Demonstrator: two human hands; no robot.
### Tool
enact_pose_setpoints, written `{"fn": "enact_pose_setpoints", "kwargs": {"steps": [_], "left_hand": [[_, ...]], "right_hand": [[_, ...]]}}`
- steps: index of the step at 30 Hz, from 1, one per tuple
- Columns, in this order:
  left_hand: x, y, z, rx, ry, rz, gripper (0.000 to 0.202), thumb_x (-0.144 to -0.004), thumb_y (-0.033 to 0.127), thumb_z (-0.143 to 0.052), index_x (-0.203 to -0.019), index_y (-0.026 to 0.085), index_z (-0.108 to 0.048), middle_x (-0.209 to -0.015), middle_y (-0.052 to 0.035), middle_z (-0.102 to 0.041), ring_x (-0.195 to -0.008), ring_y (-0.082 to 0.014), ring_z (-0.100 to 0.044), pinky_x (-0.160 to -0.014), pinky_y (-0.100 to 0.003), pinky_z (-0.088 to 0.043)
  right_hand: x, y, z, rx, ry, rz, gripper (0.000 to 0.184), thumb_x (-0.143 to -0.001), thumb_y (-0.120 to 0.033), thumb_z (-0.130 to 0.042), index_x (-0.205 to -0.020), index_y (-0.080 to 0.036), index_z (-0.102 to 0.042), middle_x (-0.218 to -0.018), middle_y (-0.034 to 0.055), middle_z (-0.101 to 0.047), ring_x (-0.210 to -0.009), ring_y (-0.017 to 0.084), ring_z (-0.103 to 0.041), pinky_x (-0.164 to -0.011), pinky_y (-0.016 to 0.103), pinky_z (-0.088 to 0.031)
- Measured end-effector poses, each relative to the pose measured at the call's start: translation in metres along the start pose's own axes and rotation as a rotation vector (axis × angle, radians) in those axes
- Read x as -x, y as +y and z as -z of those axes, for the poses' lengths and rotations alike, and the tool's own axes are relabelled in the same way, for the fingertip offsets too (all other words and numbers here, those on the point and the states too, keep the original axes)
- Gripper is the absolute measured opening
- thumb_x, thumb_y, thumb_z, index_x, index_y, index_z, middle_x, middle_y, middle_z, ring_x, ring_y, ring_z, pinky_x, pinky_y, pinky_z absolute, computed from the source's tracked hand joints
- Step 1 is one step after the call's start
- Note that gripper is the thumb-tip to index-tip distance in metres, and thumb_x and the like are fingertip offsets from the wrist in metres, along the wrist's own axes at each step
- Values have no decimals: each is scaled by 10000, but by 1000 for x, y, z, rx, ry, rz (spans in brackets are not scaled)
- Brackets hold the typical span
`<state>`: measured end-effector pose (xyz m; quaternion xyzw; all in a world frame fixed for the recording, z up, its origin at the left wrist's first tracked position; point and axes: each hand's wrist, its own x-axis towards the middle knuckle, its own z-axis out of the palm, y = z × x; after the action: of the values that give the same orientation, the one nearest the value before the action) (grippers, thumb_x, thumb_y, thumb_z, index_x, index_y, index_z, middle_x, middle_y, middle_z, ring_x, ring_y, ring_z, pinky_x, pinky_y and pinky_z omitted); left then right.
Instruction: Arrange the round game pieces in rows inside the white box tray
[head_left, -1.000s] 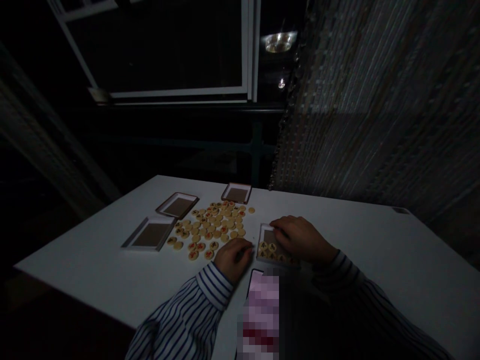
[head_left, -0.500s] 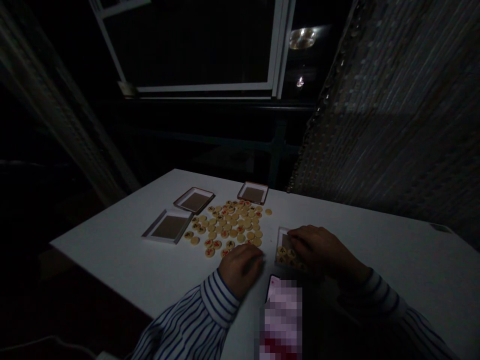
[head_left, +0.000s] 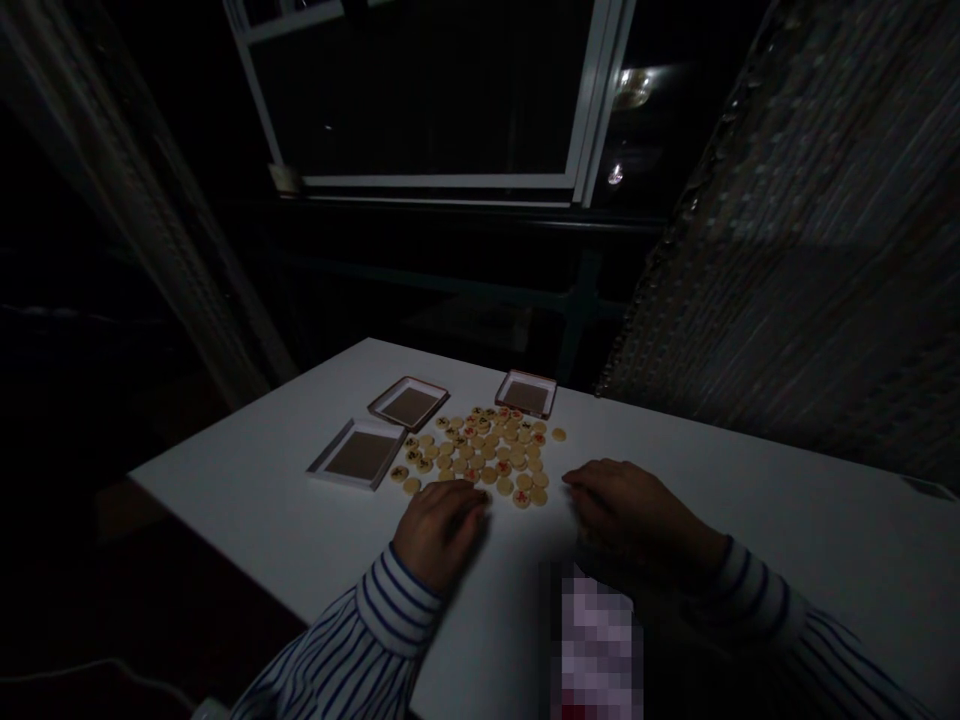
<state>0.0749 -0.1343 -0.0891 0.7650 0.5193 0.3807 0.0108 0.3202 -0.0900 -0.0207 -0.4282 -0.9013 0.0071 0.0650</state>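
Round wooden xiangqi pieces (head_left: 489, 475) lie in a loose pile on the white table, some showing red or black characters. At the pile's front edge is my left hand (head_left: 439, 530), fingers curled and turned down. A piece shows by its fingertips; whatever lies under the palm is hidden. My right hand (head_left: 637, 508) is right of the pile, with fingers bent together over the table. What it holds, if anything, is covered by the hand and dark shadow. The small tray that was beneath it cannot be made out.
Shallow trays stand around the pile: a white one (head_left: 395, 432) at left, a brown-rimmed one (head_left: 441, 400) behind it and another (head_left: 552, 398) at the back. A phone (head_left: 600, 640), blurred out, lies at the table's front. A bead curtain (head_left: 817, 250) hangs at right.
My left hand has moved left, over the pieces at the pile's near edge. My right hand now hides the place where the tray with pieces showed. The view has shifted slightly.
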Motion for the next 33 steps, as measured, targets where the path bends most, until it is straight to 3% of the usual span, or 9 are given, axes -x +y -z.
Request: {"fn": "enact_pose_setpoints", "kwargs": {"steps": [14, 20, 26, 33], "left_hand": [[-3, -55, 31, -235, 32, 86, 275, -777, 309, -454, -947, 174, -622, -984, -97, -633, -906, -229, -571, -788, -409, -462], [-12, -79, 24, -315, 66, 120, 265, -760, 329, -470, -912, 185, -632, -1037, -105, -608, -953, -255, -538, -809, -440, -436], [-11, -88, 13, -329, 121, 131, 247, -748, 326, -484, -884, 189, -638, -1042, -106, -595, -1005, -262, -496, -858, -445, -412], [-12, -91, 11, -351, 47, 148, 274, -725, 344, -512, -906, 184, -642, -1128, -131, -550, -1066, -315, -443, -879, -516, -361]], "right_hand": [[-39, -36, -4, -28, -97, 86, 284, -834, -244, -345, -961, -169, -587, -920, 73, -601, -864, 169, -528, -768, 279, -358], [-63, -50, -6, -38, -105, 114, 276, -832, -233, -351, -954, -165, -588, -928, 76, -594, -880, 164, -517, -784, 270, -339], [-85, -65, -13, -47, -83, 141, 275, -843, -249, -345, -910, -146, -591, -917, 84, -581, -899, 167, -500, -804, 278, -322], [-105, -75, -25, -8, -64, 181, 255, -844, -255, -344, -871, -161, -580, -911, 72, -571, -889, 169, -497, -791, 290, -326]]}}
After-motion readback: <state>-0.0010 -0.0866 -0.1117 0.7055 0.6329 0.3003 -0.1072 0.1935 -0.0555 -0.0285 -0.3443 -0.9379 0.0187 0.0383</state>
